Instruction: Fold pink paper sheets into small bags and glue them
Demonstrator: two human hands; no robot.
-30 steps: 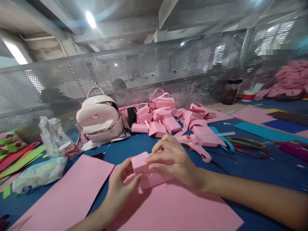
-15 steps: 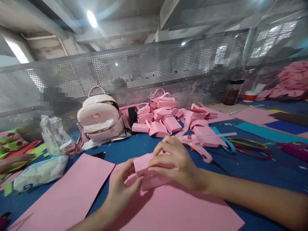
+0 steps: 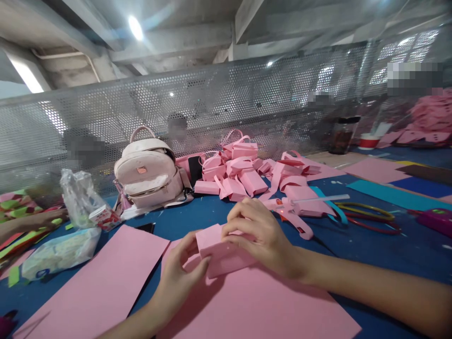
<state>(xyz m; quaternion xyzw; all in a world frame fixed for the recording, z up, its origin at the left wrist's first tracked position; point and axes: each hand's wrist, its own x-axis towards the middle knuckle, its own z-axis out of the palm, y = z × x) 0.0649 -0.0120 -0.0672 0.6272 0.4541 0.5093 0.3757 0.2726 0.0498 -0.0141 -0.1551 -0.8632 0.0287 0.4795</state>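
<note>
A small pink folded-paper box (image 3: 221, 252) sits between both hands just above a large pink paper sheet (image 3: 268, 306) that lies on the blue surface (image 3: 388, 249). The box's long axis runs from lower right to upper left, and its near end face points toward the left hand (image 3: 178, 278). The left hand's grip is closed loosely on that end, thumb on the side and fingers curled beneath. The right hand (image 3: 261, 235) lies over the box's top, fingers bent and pressing down along the upper edge, its grip shut on the box.

Taking the box as landmark: a second pink paper sheet (image 3: 102, 287) lies to its left on the surface. Behind it, a pink glue gun (image 3: 293, 214) rests on the surface, its white glue stick pointing right. Farther behind lies a heap of finished pink paper boxes with handles (image 3: 243, 172), and to the heap's left stands a pale pink backpack (image 3: 148, 174). Far left of the box, a clear plastic bag (image 3: 56, 254) lies near another person's hand (image 3: 21, 226).
</note>
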